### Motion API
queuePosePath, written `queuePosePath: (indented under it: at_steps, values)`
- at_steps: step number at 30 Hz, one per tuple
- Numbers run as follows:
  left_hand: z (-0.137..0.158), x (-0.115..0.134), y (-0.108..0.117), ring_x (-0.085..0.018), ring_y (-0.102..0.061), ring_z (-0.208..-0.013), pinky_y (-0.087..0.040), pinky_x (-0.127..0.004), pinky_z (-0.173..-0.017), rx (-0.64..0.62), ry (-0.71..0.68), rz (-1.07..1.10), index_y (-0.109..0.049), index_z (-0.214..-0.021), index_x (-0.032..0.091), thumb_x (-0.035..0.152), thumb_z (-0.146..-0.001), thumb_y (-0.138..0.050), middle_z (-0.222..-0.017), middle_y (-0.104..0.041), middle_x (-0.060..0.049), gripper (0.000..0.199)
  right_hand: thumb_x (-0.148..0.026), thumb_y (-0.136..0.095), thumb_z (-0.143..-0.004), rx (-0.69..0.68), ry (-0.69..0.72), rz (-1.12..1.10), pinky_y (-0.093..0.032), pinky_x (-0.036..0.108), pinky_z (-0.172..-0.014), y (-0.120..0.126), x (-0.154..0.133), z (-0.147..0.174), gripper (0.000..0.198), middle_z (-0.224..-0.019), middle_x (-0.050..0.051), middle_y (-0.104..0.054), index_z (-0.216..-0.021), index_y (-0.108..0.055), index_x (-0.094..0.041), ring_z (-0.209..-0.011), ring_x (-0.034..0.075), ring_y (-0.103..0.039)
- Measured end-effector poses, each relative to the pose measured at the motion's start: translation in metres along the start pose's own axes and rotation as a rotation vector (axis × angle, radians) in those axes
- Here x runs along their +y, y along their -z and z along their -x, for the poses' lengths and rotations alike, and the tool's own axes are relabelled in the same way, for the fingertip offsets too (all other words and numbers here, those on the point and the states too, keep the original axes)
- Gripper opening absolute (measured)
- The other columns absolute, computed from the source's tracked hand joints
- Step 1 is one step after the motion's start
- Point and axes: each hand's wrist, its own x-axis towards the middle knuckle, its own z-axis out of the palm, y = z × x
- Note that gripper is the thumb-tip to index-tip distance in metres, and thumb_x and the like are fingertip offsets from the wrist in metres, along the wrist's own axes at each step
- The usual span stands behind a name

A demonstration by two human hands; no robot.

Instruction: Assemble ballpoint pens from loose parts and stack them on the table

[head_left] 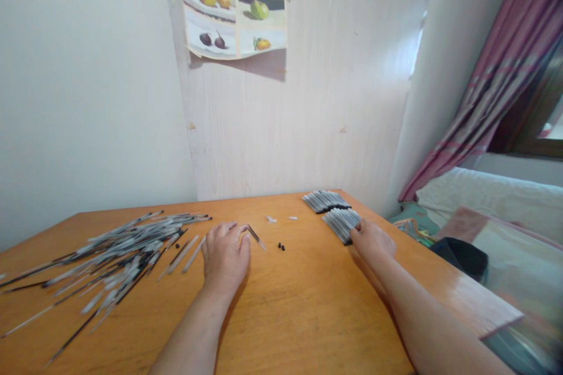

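Observation:
My left hand rests on the table with its fingers bent forward and thumb apart. Just beyond its fingertips lie dark thin pen refills. My right hand reaches to the near row of pens, with thumb and fingers pinched at that row's right end; the pen there is mostly hidden by the fingers. A second row of pens lies behind it, side by side. Two small black caps sit between my hands. Left of my left hand are a loose clear tube and a large jumbled heap of pen parts.
Small white bits lie toward the back of the wooden table. A wall with a fruit picture stands behind. Right of the table are a black container, a bed and a pink curtain.

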Motion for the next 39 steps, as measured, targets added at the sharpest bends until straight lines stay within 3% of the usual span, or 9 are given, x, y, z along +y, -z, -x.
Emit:
queuePosePath:
  at_steps: [22, 29, 33, 39]
  values:
    - [-0.003, -0.005, 0.001, -0.027, -0.052, -0.111, -0.037, -0.042, -0.098, -0.002, 0.036, 0.020, -0.070, -0.103, 0.024, 0.032, -0.087, -0.047, -0.116, -0.065, -0.007, 0.029, -0.038, -0.044, -0.085, -0.070, -0.018, 0.014, -0.048, 0.036, -0.068, 0.001, -0.001, 0.001, 0.028, -0.097, 0.012, -0.070, -0.092, -0.065, -0.021, -0.092, 0.029, -0.067]
    - [-0.002, -0.008, -0.002, -0.026, -0.053, -0.109, -0.037, -0.041, -0.097, -0.013, 0.051, 0.034, -0.070, -0.102, 0.026, 0.031, -0.087, -0.047, -0.113, -0.066, -0.006, 0.028, -0.041, -0.041, -0.088, -0.002, 0.011, -0.004, -0.043, 0.032, -0.065, 0.002, -0.004, 0.004, 0.032, -0.094, 0.011, -0.070, -0.092, -0.065, -0.021, -0.089, 0.027, -0.066]
    - [-0.003, -0.009, -0.002, -0.026, -0.055, -0.107, -0.038, -0.041, -0.097, -0.016, 0.077, 0.062, -0.070, -0.100, 0.025, 0.030, -0.086, -0.047, -0.109, -0.067, -0.006, 0.027, -0.041, -0.040, -0.090, 0.081, 0.100, -0.043, -0.037, 0.029, -0.060, -0.001, -0.009, 0.011, 0.032, -0.091, 0.008, -0.068, -0.088, -0.064, -0.021, -0.085, 0.024, -0.063]
    - [-0.005, -0.016, -0.003, -0.026, -0.057, -0.108, -0.038, -0.042, -0.100, 0.012, 0.140, 0.117, -0.070, -0.101, 0.022, 0.030, -0.086, -0.046, -0.108, -0.069, -0.007, 0.029, -0.035, -0.042, -0.089, 0.215, 0.355, -0.146, -0.032, 0.029, -0.063, -0.006, -0.025, 0.030, 0.025, -0.086, 0.005, -0.066, -0.081, -0.060, -0.021, -0.083, 0.020, -0.059]
